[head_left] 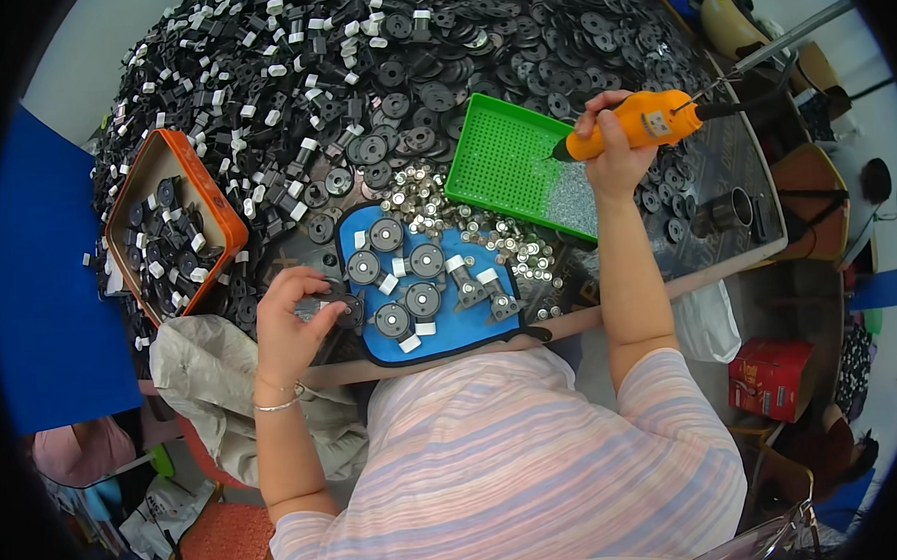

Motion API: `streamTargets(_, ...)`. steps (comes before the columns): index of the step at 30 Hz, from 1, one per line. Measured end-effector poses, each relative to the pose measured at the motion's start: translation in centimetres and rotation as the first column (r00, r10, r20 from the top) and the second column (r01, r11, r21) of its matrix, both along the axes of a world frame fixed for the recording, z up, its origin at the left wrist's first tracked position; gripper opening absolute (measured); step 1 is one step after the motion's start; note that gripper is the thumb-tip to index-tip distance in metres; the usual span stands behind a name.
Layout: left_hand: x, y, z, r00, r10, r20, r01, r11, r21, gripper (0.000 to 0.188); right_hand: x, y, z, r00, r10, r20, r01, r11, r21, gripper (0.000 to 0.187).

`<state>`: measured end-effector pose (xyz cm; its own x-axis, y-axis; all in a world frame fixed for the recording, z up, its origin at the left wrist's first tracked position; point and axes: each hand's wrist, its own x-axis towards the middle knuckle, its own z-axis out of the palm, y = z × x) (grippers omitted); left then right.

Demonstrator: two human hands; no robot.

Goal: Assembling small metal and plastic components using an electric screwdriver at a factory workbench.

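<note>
My right hand (618,157) is wrapped around an orange electric screwdriver (657,119). Its dark tip points left, over a green perforated tray (503,157) with a heap of small silver screws (571,201) at its near right end. My left hand (288,322) pinches a black round plastic part (349,311) at the left edge of a blue mat (449,332). Several assembled black discs with white tabs (423,299) lie on this mat, beside two black pieces with white ends (469,289). Fingers partly hide the held part.
Small silver metal caps (420,196) are strewn between the mat and the green tray. Heaped black parts (359,74) cover the far table. An orange-rimmed tray (227,215) of parts stands left. A metal cup (731,211) lies right; the screwdriver's cable (751,107) runs right.
</note>
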<state>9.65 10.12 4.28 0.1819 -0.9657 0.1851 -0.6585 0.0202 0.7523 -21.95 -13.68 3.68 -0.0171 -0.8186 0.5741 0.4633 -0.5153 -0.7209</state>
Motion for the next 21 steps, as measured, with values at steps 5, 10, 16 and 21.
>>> streamTargets(5,-0.3,0.4,-0.6,0.997,-0.014,-0.076,0.015,1.0,0.014,0.022,0.2,0.1,0.0,1.0,-0.003,0.0,0.003,1.0,-0.006,0.021)
streamTargets(10,-0.9,0.6,-0.2,0.995,-0.007,-0.1,0.008,1.0,0.012,0.023,0.5,-0.2,-0.1,0.999,-0.023,-0.025,0.023,1.0,0.002,0.021)
streamTargets(16,-2.7,0.0,0.5,0.974,-0.13,-0.186,0.137,0.99,0.025,0.027,0.5,-0.3,0.3,0.999,0.023,-0.027,-0.022,0.999,0.029,0.018)
streamTargets(21,-5.3,-1.6,-0.3,0.93,-0.362,-0.064,0.362,0.932,-0.01,0.042,0.7,0.3,1.6,0.994,0.034,0.104,-0.034,0.999,0.0,0.02)
